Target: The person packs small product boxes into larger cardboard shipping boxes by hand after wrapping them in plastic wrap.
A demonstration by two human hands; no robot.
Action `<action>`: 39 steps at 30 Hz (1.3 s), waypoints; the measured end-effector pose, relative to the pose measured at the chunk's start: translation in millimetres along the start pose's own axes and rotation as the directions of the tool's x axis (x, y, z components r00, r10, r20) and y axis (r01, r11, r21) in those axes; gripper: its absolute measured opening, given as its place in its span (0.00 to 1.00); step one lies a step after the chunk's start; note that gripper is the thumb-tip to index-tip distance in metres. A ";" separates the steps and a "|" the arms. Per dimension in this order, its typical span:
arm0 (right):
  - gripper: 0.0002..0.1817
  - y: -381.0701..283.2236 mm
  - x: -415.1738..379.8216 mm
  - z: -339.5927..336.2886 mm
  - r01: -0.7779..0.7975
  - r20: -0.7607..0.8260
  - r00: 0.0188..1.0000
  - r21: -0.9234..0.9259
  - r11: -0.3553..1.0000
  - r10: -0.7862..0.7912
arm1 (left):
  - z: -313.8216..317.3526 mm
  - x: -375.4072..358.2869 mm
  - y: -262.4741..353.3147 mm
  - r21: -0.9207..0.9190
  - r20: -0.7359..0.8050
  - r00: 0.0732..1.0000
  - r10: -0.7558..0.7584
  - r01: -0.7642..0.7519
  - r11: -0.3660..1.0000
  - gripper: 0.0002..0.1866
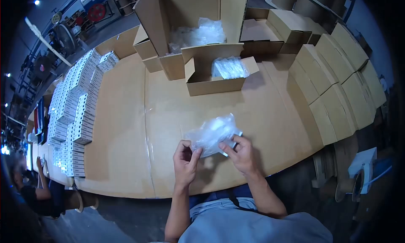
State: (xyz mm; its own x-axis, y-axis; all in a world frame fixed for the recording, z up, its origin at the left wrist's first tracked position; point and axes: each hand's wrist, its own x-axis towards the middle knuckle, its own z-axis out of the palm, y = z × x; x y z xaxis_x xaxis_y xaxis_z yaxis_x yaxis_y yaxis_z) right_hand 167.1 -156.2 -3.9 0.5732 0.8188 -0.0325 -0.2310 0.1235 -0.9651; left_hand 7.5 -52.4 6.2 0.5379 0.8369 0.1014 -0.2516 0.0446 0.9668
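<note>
Over the near middle of the cardboard-covered table, both hands hold a clear plastic bag (213,132). My left hand (184,163) pinches the bag's lower left edge between thumb and fingers. At the bag's right end, my right hand (241,155) grips a small white item (225,150), mostly hidden by the fingers and the film. Farther back stands an open small carton (215,87), with plastic-wrapped packs (230,68) inside. Behind that carton, a tall open box (173,67) contains a heap of clear plastic bags (198,35).
Stacks of small white boxes (76,99) line the table's left side. Closed brown cartons (333,80) are piled along the right edge. More cardboard boxes (291,25) sit at the back right. Another person (42,192) is at the far left.
</note>
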 end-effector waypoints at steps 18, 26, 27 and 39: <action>0.10 -65.3 -0.8 -15.9 0.292 0.326 0.939 -0.578 0.762 -0.112 | -2.8 110.3 85.6 0.545 0.728 0.611 -0.311 -0.239 0.804 0.11; 0.08 -61.1 -7.5 -22.4 0.318 0.345 0.933 -0.646 0.694 -0.106 | -8.1 112.8 104.8 0.650 0.256 0.958 -0.127 -0.073 0.757 0.06; 0.08 -61.6 -9.3 -20.9 0.316 0.320 0.939 -0.659 0.682 -0.126 | -15.9 116.1 99.0 0.561 0.206 0.978 -0.035 -0.089 0.823 0.06; 0.09 -59.9 -13.5 -17.4 0.296 0.323 0.942 -0.663 0.687 -0.095 | -20.1 115.6 86.7 0.675 0.486 0.765 -0.423 -0.021 0.738 0.14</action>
State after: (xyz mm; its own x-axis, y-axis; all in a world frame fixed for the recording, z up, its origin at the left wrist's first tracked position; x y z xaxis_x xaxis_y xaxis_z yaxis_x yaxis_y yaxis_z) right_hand 186.9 -184.4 49.9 0.3082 0.9402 0.1450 0.5323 -0.0441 -0.8454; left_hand 31.6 59.2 97.0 0.9090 0.3559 -0.2171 0.3458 -0.3527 0.8695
